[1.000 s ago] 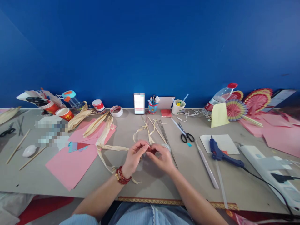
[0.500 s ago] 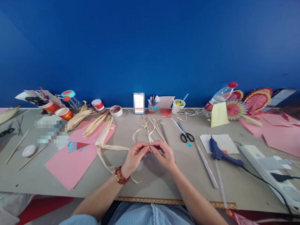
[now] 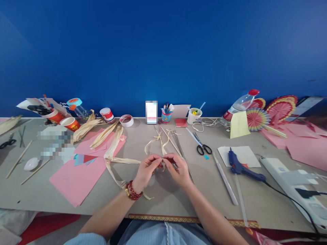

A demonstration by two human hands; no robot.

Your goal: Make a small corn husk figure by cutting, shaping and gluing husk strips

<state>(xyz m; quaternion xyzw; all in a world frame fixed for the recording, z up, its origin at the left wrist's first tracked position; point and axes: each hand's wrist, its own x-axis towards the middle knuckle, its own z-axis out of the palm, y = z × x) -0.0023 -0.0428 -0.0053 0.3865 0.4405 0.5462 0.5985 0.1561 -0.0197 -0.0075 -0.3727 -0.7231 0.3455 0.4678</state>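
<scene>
My left hand [image 3: 148, 170], with a red bead bracelet [image 3: 132, 191] at the wrist, has its thumb and fingers pinched together. Fingertip to fingertip with it, my right hand [image 3: 179, 170] is pinched too. Something small is between the fingertips of both hands, too small to make out. Just beyond the hands lie thin husk strips [image 3: 163, 144] and dark wires [image 3: 178, 143]. To the left, a knotted length of pale corn husk [image 3: 112, 149] reaches up to my left hand.
Pink paper [image 3: 79, 180], cups and corn husks lie to the left. On the right are scissors [image 3: 203, 148], a white-handled knife [image 3: 226, 182], a blue glue gun [image 3: 240, 168] and a power strip [image 3: 293, 190]. A phone [image 3: 151, 113] stands against the wall.
The fingertips have shifted slightly, and a small pale bit now shows below them. My right hand has moved a little to the left. Otherwise the table looks the same.
</scene>
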